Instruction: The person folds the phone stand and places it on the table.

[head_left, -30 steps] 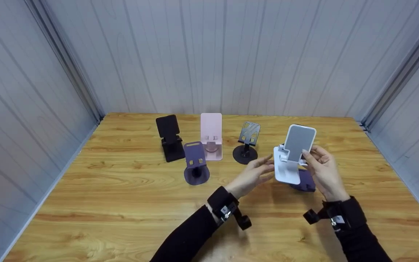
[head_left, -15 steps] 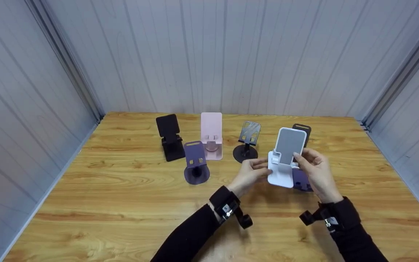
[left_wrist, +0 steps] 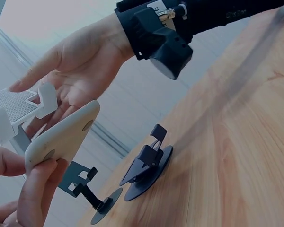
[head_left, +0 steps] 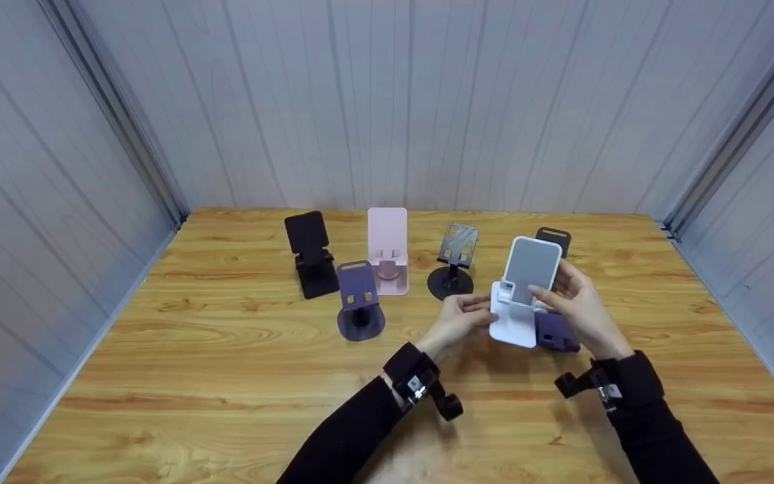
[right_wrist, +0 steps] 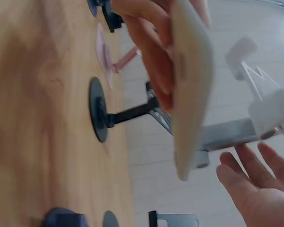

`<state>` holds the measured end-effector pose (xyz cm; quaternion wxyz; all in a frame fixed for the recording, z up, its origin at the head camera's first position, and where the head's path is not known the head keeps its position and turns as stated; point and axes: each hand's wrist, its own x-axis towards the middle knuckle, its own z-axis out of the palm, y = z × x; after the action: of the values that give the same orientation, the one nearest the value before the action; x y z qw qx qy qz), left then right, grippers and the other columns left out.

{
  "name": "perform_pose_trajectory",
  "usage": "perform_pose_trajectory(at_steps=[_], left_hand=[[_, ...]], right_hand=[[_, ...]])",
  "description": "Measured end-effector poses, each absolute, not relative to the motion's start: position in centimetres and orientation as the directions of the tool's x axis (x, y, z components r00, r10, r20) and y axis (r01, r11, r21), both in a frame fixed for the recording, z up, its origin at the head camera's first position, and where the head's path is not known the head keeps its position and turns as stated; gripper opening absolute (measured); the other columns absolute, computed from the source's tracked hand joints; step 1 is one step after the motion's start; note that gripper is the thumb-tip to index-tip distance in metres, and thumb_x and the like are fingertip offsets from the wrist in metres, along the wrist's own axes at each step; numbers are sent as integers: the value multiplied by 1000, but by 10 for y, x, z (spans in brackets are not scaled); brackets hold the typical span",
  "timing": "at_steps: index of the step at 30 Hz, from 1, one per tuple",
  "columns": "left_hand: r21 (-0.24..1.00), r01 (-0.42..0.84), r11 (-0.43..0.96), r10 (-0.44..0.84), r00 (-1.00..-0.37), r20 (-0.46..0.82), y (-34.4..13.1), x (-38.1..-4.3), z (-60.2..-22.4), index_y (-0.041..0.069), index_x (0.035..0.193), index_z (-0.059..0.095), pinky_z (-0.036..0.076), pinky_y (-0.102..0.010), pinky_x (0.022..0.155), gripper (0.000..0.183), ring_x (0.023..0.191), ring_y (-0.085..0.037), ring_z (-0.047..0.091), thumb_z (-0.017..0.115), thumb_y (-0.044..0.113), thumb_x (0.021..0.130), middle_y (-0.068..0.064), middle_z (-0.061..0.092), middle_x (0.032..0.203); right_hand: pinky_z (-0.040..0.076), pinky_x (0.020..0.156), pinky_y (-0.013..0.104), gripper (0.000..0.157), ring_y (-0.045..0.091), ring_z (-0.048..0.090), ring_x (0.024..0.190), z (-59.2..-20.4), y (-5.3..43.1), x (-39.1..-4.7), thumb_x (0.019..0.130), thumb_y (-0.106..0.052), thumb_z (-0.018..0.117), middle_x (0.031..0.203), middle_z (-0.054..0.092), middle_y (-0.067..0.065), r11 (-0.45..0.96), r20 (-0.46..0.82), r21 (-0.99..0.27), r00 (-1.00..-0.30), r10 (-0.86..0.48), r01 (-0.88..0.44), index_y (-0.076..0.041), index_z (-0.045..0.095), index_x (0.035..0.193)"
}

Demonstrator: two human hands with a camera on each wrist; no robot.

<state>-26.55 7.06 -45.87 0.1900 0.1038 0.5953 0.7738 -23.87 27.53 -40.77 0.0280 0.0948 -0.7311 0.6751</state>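
Note:
A white phone stand (head_left: 513, 329) with a grey pad on its back plate is held above the table, tilted. My left hand (head_left: 453, 325) pinches the edge of its base, thumb on one face and fingers on the other, as the left wrist view shows at the base's underside (left_wrist: 66, 135). My right hand (head_left: 583, 314) holds the back plate by its right edge, thumb on the grey pad and fingers behind. In the right wrist view the base (right_wrist: 191, 94) stands nearly edge-on, with a grey post joining it to the cradle.
Behind the white stand are a purple stand (head_left: 556, 332) and a dark stand (head_left: 555, 236), both partly hidden. Leftward stand a dark round-based stand (head_left: 451, 282), a pink stand (head_left: 387, 228), another purple stand (head_left: 358, 286) and a black stand (head_left: 308, 232). Panels wall the wooden table (head_left: 226, 383).
The white stand has moved left and slightly down. My left hand, apart from it at first, has taken hold of the base. The dark stand behind has come into sight.

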Motion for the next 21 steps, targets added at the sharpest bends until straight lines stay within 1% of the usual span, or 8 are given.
perform_pose_trajectory(at_steps=[4, 8, 15, 18, 21], left_hand=[[963, -165, -215, 415, -908, -63, 70, -266, -459, -10, 135, 52, 59, -39, 89, 50, 107, -35, 69, 60, -8, 86, -29, 65, 123], [966, -164, -199, 415, -907, -69, 69, -265, -458, -9, 136, 52, 60, -38, 88, 50, 105, -33, 70, 60, -7, 86, -28, 65, 122], [967, -164, -196, 416, -907, -69, 69, -266, -457, -10, 135, 52, 60, -36, 87, 51, 107, -34, 69, 60, -7, 85, -29, 64, 123], [963, -175, -203, 421, -904, -75, 69, -266, -457, -11, 135, 52, 60, -36, 87, 51, 107, -34, 69, 60, -8, 84, -30, 64, 124], [962, -179, -206, 424, -902, -77, 69, -264, -458, -11, 134, 53, 60, -35, 86, 50, 103, -31, 71, 60, -8, 85, -29, 64, 123]], right_hand=[[53, 90, 19, 55, 5, 63, 105, -403, 273, -242, 92, -2, 67, 111, 68, -13, 83, 172, -980, -980, -98, -180, 2, 44, 142], [56, 84, 20, 45, 6, 65, 99, -400, 268, -244, 91, -5, 69, 104, 70, -12, 144, 180, -971, -980, -86, -191, -1, 53, 134], [58, 78, 20, 46, 7, 67, 90, -396, 266, -245, 88, -1, 71, 96, 71, -14, 214, 247, -943, -967, -61, -254, 10, 54, 130], [57, 76, 19, 45, 5, 67, 87, -396, 267, -244, 85, 1, 73, 93, 71, -16, 248, 267, -930, -962, -49, -271, 12, 56, 126], [57, 74, 18, 42, 3, 67, 85, -397, 267, -244, 84, 3, 73, 92, 71, -17, 270, 295, -917, -955, -33, -293, 13, 58, 122]])
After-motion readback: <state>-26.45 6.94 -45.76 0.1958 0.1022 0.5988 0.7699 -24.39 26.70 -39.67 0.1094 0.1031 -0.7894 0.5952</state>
